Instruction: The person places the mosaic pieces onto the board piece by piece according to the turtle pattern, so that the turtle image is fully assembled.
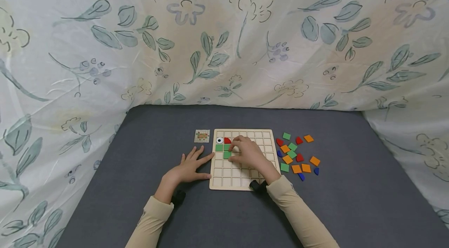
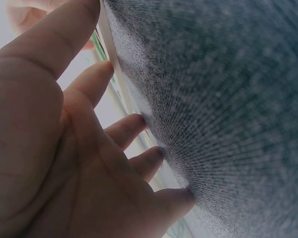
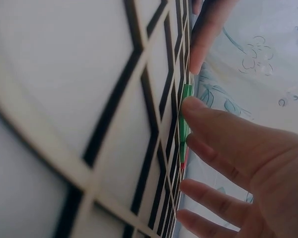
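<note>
A wooden grid board (image 1: 228,189) lies on the table. At its upper left sit a white tile with an eye-like dot (image 1: 219,140), a red piece (image 1: 227,140) with a curved side and several green square tiles (image 1: 219,147). My right hand (image 1: 248,152) reaches over the board, fingers bent loosely. In the right wrist view its thumb (image 3: 194,105) touches a green tile (image 3: 184,126), with the index fingertip close by. The left hand (image 1: 187,170) rests with fingers spread, its thumb and index fingertips at the board's left edge.
Right of the board lie loose pieces: orange squares (image 1: 306,168), green squares (image 1: 285,167), red pieces (image 1: 299,157) and blue pieces (image 1: 301,177). A small picture card (image 1: 202,136) lies beyond the left hand. A flowered cloth (image 1: 245,76) hangs behind the dark table (image 1: 336,205).
</note>
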Action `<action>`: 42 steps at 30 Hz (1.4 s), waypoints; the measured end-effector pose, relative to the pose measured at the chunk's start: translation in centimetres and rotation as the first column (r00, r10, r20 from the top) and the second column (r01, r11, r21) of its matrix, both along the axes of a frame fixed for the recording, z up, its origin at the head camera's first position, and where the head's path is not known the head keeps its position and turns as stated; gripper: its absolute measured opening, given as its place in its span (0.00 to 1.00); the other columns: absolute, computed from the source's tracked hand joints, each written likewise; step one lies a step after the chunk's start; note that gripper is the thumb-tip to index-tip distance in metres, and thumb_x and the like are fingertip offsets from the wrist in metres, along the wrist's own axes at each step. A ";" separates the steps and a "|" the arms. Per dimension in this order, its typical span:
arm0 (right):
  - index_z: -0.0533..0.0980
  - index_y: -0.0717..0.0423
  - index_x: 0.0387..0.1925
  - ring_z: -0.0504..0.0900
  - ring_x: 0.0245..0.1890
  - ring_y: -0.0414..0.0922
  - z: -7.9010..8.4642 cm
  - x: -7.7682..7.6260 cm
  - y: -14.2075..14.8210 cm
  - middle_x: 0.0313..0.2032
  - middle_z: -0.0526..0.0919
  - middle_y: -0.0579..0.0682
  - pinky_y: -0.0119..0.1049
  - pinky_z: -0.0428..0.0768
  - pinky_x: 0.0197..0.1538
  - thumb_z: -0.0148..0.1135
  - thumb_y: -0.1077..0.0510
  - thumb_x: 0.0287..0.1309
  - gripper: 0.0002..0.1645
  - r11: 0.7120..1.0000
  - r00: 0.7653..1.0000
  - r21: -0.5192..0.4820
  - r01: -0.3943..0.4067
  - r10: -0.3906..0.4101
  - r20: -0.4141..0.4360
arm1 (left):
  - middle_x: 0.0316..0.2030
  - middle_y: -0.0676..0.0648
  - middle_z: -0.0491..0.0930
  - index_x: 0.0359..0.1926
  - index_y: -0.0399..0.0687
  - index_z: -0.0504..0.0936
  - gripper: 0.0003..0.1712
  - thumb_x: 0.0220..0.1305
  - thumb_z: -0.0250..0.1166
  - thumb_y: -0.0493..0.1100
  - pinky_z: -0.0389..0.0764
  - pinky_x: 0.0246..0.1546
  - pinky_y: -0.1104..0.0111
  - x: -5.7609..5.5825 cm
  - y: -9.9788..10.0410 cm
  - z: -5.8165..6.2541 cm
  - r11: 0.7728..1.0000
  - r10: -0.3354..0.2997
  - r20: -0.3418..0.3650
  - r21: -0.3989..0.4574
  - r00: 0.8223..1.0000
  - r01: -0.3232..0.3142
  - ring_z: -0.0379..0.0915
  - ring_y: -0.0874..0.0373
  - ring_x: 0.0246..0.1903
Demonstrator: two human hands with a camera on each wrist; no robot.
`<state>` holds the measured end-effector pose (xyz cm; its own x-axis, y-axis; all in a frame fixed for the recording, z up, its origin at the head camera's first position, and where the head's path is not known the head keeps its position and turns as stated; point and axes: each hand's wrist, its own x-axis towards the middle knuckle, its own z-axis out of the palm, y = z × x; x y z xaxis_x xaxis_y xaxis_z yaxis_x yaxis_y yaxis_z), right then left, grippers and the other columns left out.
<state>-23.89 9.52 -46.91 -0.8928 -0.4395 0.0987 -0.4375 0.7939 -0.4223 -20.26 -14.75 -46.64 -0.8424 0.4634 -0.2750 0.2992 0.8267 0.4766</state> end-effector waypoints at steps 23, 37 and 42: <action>0.82 0.47 0.33 0.73 0.53 0.53 0.4 0.1 0.1 0.53 0.75 0.53 0.52 0.74 0.50 0.71 0.52 0.48 0.09 0.999 1.000 -0.037 -0.012 0.012 0.020 | 0.72 0.40 0.41 0.70 0.62 0.57 0.42 0.57 0.62 0.60 0.35 0.62 0.36 0.0 0.1 0.2 1.000 0.002 0.002 0.002 1.000 -0.002 0.28 0.39 0.71; 0.82 0.45 0.36 0.72 0.55 0.55 0.7 -0.1 2.2 0.55 0.74 0.54 0.52 0.73 0.51 0.69 0.53 0.50 0.09 0.999 1.000 -0.037 -0.002 0.003 0.027 | 0.72 0.40 0.41 0.70 0.62 0.57 0.42 0.57 0.63 0.60 0.35 0.62 0.36 0.1 0.1 0.2 1.000 0.000 -0.007 0.004 1.000 0.000 0.28 0.38 0.70; 0.83 0.48 0.38 0.70 0.56 0.57 0.9 -0.4 4.0 0.56 0.73 0.57 0.55 0.71 0.53 0.67 0.54 0.51 0.10 0.998 0.999 -0.055 0.007 -0.005 0.033 | 0.72 0.40 0.41 0.70 0.62 0.57 0.43 0.57 0.63 0.60 0.35 0.62 0.36 0.2 0.1 0.2 1.000 0.000 -0.011 0.010 1.000 0.000 0.28 0.38 0.70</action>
<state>-24.25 13.47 -46.05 -0.8986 -0.4288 0.0931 -0.4179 0.7714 -0.4798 -20.09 -14.68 -46.49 -0.8453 0.4659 -0.2615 0.3040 0.8220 0.4816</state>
